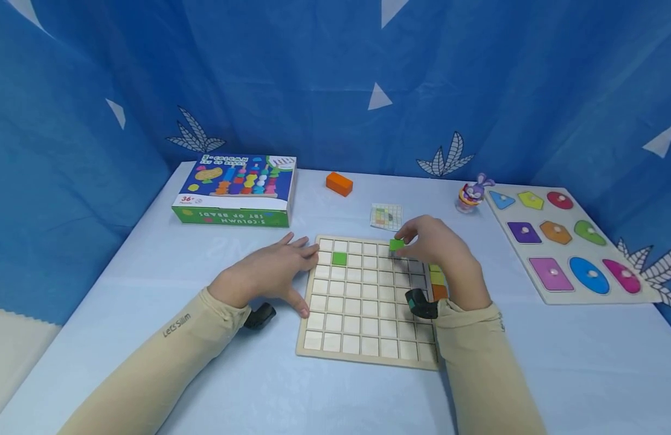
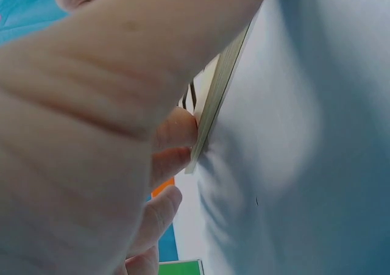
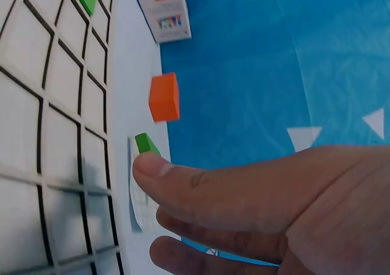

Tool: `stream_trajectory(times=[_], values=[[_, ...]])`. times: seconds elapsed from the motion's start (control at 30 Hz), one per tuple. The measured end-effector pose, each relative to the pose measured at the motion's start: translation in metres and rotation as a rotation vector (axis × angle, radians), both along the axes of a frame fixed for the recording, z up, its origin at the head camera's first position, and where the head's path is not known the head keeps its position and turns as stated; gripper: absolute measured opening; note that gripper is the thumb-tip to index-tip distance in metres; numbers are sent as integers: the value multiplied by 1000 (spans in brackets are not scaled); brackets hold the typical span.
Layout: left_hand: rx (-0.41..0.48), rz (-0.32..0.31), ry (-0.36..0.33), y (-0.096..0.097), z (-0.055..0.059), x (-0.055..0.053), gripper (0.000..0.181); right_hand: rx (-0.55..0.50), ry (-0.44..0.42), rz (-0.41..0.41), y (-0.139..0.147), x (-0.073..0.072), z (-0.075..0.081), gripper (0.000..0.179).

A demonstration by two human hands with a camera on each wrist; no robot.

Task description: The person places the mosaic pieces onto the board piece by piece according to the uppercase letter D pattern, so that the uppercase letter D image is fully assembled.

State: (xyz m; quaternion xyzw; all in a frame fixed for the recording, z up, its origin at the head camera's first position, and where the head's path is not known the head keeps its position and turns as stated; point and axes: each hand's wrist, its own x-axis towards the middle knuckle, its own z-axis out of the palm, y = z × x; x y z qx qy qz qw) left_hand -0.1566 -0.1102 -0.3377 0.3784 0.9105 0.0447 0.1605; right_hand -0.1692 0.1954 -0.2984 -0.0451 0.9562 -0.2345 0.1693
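At 1 o'clock on the grid board [image 1: 370,292], right hand [image 1: 435,244] pinches a green square [image 1: 396,244] between thumb and fingers. Grip is at the rim of the piece, probably so its face stays free; cannot tell whether it touches the board.

At 9 to 10 o'clock, left hand [image 1: 270,266] lies spread and relaxed, gripping nothing, fingertips and thumb against the board's edge. Likely a brace, to stop the board sliding.

Second green square [image 1: 339,258] sits in a cell at 11 o'clock. Small picture card [image 1: 386,216] lies just past the board's far edge, toward 12 to 1, perhaps set there to be easily seen.

Yellow square [image 1: 437,278] and orange square [image 1: 439,292] at 3 o'clock, partly hidden by the right arm; seemingly within easy reach of that side.

Farther out on the desk [image 1: 248,374]: orange block [image 1: 339,184] between 11 and 12, bead box [image 1: 237,190] toward 10 to 11, shape puzzle [image 1: 569,248] toward 2 to 3.
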Motion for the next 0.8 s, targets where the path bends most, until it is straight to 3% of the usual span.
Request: stream_trajectory(times=[0.47,0.8], values=[[-11,-3,-1,1,0,0,116,-7,-2,59,-37,3,-12,36],[-16,-5,6,1,1,1,115,25,51,146,-59,7,-19,34]])
